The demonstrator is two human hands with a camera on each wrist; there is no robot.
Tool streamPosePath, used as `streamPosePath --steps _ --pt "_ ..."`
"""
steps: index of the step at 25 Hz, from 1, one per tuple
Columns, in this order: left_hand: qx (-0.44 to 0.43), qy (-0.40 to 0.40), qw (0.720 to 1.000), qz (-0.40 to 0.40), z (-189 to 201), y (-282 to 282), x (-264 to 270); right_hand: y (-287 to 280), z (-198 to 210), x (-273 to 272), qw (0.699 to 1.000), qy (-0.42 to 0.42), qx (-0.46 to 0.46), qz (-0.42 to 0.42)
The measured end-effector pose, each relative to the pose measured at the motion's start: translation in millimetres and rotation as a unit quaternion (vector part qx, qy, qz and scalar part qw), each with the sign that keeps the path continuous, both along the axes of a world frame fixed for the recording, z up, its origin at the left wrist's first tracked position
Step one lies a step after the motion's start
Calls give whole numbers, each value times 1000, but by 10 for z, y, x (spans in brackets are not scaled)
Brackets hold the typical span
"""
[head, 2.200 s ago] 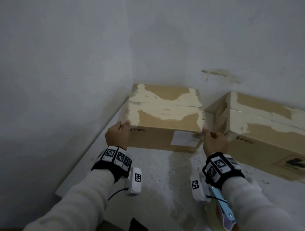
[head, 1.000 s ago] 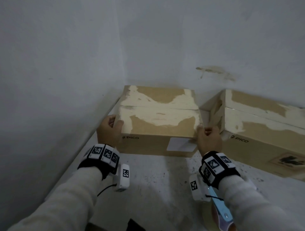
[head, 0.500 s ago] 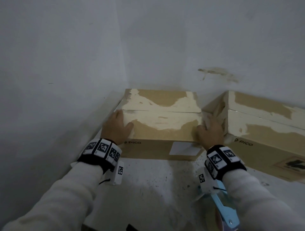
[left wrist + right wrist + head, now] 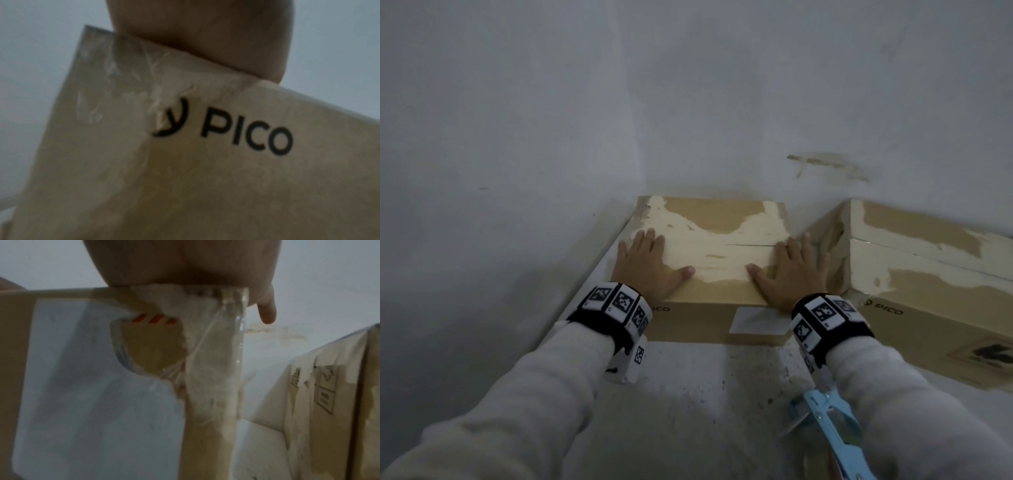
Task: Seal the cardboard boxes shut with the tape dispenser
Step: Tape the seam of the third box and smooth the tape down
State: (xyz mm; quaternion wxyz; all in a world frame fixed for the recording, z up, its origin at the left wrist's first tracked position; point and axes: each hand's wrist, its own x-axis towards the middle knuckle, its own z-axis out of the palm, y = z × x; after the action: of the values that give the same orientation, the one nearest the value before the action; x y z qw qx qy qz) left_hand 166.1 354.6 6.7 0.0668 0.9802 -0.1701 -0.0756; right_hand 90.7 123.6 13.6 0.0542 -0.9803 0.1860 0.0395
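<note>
A closed cardboard box [image 4: 717,219] with torn, peeled paper on its top stands in the corner. My left hand [image 4: 645,262] lies flat on the left end of its top flaps, fingers straight. Flat on the right end rests my right hand [image 4: 789,269], its fingers reaching the seam [image 4: 750,245] between the flaps. The left wrist view shows the box front [image 4: 205,162] with a PICO logo under my palm [image 4: 205,32]. A torn white label [image 4: 82,394] and old tape show in the right wrist view. The light blue tape dispenser [image 4: 828,421] lies on the table under my right forearm.
A second PICO box [image 4: 928,284] stands close to the right of the first, flaps closed. White walls [image 4: 517,137] enclose the corner at left and back. The speckled white tabletop [image 4: 688,394] stretches in front of the boxes.
Both hands have moved from gripping the front corners of the box up onto its top and now lie flat on the flaps. The box sits further back in the corner.
</note>
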Motion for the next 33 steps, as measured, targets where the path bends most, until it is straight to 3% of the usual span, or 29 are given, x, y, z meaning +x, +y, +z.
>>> streamPosePath --steps 3,10,17,22,28,33 --pt "19 -2 999 -27 15 -87 -40 129 40 41 999 -5 21 40" --pt "17 10 982 -188 21 -343 -45 565 7 244 977 35 34 206" --pt "27 8 987 -160 -6 -316 -35 454 -60 250 976 48 23 212" --pt "6 10 999 -31 -37 100 66 48 -68 91 989 33 35 138" --pt "-91 34 995 -20 -51 191 70 -57 -109 54 993 3 48 106" --pt "-189 31 976 106 -29 212 -5 -49 -87 -4 998 -34 59 9"
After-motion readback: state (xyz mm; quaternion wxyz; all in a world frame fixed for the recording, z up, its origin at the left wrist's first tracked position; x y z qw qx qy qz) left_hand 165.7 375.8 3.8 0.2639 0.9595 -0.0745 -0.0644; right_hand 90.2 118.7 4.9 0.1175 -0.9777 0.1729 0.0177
